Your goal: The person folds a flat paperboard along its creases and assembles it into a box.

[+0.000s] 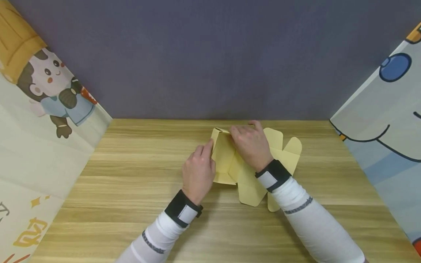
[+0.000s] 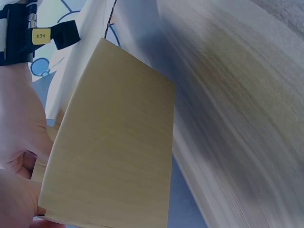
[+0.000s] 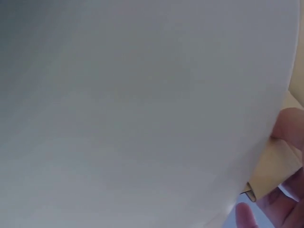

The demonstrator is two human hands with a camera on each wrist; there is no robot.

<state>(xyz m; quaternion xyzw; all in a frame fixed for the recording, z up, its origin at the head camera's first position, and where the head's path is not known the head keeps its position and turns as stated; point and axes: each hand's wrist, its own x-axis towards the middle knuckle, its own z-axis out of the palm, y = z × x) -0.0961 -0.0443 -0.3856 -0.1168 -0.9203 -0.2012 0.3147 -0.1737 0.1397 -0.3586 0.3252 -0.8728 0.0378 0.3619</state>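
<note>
A partly folded, pale yellow cardboard box lies at the back of the table, its inside facing up. My left hand grips its left wall, with fingers along the upper edge. At the far wall my right hand pinches the cardboard. In the left wrist view the outer face of a box panel hides much of the hands. A close, blurred panel fills most of the right wrist view, where my right-hand fingers hold a folded edge.
Unfolded flaps of the same cardboard spread to the right, partly under the right wrist. The wood-grain table ends at a dark back wall. Printed cartoon panels stand on both sides.
</note>
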